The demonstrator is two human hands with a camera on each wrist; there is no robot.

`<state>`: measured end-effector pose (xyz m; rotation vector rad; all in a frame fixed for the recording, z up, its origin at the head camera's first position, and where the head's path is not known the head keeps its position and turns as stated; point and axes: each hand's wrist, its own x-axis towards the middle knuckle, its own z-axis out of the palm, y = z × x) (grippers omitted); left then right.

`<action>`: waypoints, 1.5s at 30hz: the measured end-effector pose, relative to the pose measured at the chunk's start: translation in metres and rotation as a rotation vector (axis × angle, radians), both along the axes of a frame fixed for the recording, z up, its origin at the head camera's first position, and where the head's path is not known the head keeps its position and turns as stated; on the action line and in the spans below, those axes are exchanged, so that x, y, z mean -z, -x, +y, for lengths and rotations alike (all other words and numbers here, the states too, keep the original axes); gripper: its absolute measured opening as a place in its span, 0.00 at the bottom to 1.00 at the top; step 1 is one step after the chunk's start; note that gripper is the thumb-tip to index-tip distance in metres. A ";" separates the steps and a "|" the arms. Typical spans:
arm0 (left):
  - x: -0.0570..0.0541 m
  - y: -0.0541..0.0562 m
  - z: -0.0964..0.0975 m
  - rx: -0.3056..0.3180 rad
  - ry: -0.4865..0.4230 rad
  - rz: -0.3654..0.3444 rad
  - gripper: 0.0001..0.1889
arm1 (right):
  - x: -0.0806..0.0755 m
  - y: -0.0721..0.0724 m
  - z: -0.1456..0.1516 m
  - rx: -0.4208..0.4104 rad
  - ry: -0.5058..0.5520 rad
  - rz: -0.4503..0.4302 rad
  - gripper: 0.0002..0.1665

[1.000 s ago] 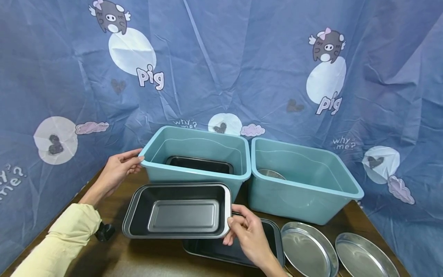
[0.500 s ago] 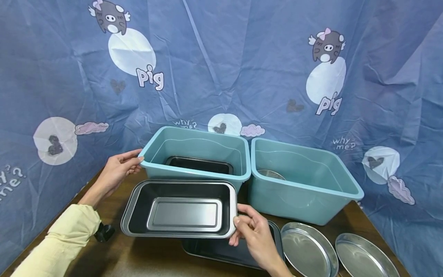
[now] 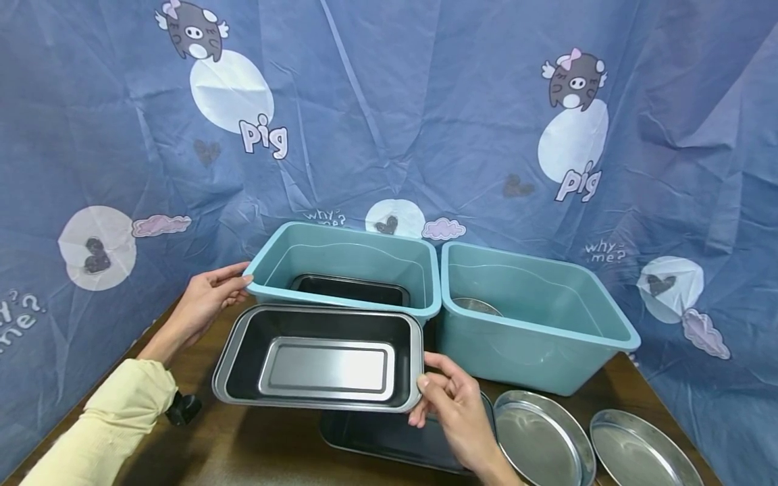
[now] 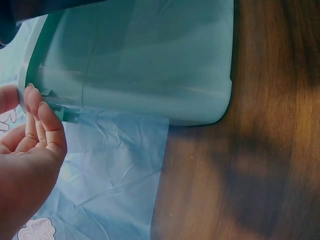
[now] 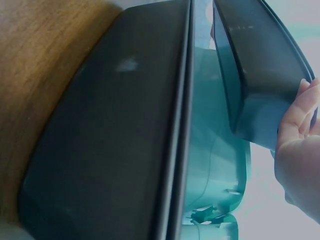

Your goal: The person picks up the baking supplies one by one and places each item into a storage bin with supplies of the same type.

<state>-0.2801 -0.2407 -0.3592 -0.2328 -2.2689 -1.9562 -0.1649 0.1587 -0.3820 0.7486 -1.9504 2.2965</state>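
Nearest me in the head view, the bench (image 3: 273, 452) carries a dark rectangular pan (image 3: 389, 442), partly hidden; from the right wrist I read two rims close together along its edge. Just right of it lie two shallow round metal pans, the nearer round pan (image 3: 537, 439) and the outer round pan (image 3: 644, 449).

Above the dark pan I have the right hand (image 3: 458, 412), its fingers curled under the short right end of a loaf pan (image 3: 328, 368), thumb on the rim: grip closed. The loaf pan is in the air, clear of the bench, tilted with its inside facing the head camera. Whether its far edge touches the bin behind, I cannot tell.

Further off, the left hand (image 3: 209, 297) pinches the rim of the left bin (image 3: 346, 253) at its near left corner, thumb and fingers nearly together across the thin edge. Inside that bin sits another black pan (image 3: 352, 289). Beside it, the right bin (image 3: 523, 351) holds a metal pan (image 3: 477, 306), only partly visible. Behind everything hangs blue printed cloth (image 3: 401, 101).
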 end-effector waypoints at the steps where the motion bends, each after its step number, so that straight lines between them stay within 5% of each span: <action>1: 0.000 0.000 0.000 0.001 -0.005 0.000 0.32 | -0.001 0.000 0.000 0.001 0.003 0.002 0.24; 45: 0.004 0.001 -0.001 0.062 -0.129 0.031 0.29 | -0.035 0.023 0.002 0.054 0.136 0.068 0.16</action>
